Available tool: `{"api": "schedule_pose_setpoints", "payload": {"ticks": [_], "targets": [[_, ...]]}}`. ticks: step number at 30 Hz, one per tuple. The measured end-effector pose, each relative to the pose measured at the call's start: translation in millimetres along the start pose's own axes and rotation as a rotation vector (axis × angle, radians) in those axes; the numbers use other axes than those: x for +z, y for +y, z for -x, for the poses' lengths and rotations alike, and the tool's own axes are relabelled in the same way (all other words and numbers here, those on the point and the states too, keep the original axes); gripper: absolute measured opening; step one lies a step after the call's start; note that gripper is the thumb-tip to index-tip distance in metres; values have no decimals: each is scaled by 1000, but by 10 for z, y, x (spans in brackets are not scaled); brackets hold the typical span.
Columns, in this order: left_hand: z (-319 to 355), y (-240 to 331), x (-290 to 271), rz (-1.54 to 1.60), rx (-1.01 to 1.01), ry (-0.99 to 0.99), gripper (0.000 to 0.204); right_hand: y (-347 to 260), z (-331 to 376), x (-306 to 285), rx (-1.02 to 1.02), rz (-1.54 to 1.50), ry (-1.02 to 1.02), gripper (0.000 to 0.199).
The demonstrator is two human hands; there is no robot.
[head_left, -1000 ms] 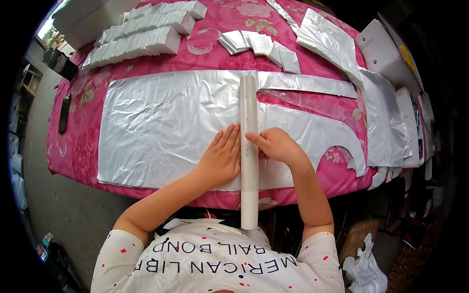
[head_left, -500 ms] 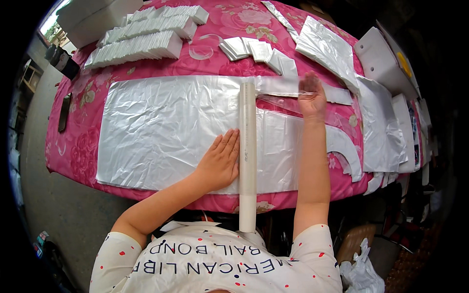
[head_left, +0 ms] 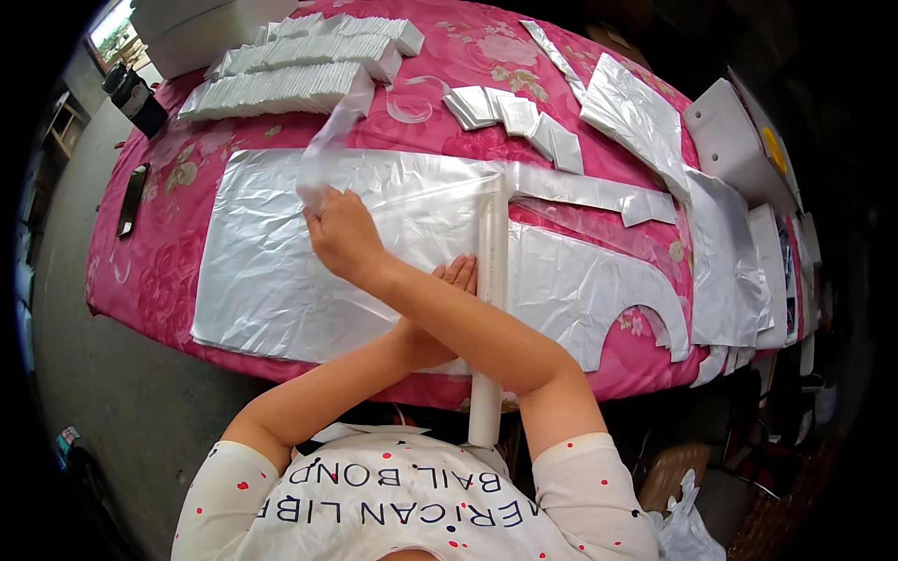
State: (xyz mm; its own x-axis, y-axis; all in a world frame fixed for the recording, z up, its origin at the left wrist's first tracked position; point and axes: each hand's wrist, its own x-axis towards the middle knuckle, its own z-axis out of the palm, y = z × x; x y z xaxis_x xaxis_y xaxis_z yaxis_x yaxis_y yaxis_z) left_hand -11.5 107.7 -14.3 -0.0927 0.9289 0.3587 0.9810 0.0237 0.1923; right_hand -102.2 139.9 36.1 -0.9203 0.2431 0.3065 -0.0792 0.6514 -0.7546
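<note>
A pale tube [head_left: 492,243] lies lengthwise across a stack of thin silvery-white plastic bags [head_left: 253,271]. My left hand [head_left: 457,272] rests flat on the stack against the tube's left side, fingers stretched out. Crossing over it, my right forearm hides part of that hand. My right hand [head_left: 344,234] is closed on the end of a translucent plastic bag [head_left: 329,150], blurred by motion, whose loose part trails up toward the back. Right of the tube the bags show handle straps [head_left: 599,194] and a curved cut-out.
Rows of folded white packets [head_left: 281,92] stand at the back left, with a fanned group of packets [head_left: 519,114] right of them. More plastic sheets [head_left: 725,262] and a white box [head_left: 730,131] line the right edge. A phone [head_left: 133,200] and a dark bottle [head_left: 136,98] are left.
My right hand has swung from right of the tube to its left, over my left arm, and now grips a plastic bag. My left hand stays flat by the tube.
</note>
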Motion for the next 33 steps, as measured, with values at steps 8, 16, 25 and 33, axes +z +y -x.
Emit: {"api": "schedule_pose_setpoints", "payload": {"ticks": [8, 16, 25, 33], "targets": [[-61, 43, 146, 32, -79, -54, 57, -263, 242, 387, -60, 37, -442, 56], [-425, -391, -203, 878, -387, 246, 54, -30, 1177, -1251, -284, 40, 86, 41], [-1067, -681, -62, 2170, -1101, 284, 51, 635, 1865, -1777, -102, 297, -141, 49], [-536, -943, -634, 1609, -898, 451, 40, 441, 1378, -1203, -289, 400, -302, 56]]}}
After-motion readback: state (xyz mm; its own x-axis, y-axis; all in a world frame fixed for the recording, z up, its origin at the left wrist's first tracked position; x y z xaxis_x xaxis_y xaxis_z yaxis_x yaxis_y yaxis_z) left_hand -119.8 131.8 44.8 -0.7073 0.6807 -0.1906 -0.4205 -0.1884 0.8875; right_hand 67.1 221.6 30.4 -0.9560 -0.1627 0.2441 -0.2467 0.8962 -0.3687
